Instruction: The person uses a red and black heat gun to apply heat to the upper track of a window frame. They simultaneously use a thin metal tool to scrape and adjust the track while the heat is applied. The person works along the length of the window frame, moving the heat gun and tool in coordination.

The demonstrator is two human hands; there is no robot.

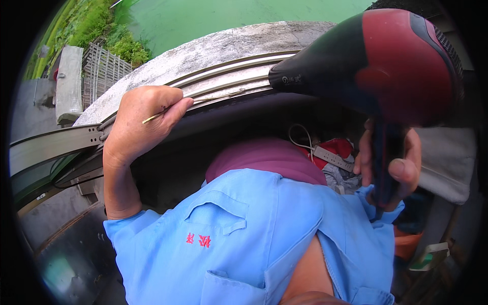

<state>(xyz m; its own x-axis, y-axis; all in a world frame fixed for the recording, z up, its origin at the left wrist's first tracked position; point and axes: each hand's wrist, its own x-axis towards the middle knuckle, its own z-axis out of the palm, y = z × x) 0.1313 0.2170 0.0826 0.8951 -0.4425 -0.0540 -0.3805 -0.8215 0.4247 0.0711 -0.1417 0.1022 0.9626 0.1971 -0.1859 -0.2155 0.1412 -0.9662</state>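
My left hand (147, 119), at the left of the window sill, is closed in a pinch round a thin pale stick (148, 120). One end pokes out below the fist, and the other side runs right, over the metal window track (223, 85); what its far tip is like is too small to tell. At the right my right hand (404, 170) wraps round the dark handle of a red and black hair dryer (401, 61). The dryer's black nozzle points left, along the track toward the stick.
A rough concrete ledge (203, 48) lies beyond the track, with green water (203, 12) farther out. A metal window frame (51, 150) stands at the left. Below the dryer are a white power strip (333, 158) and a grey cloth (447, 162).
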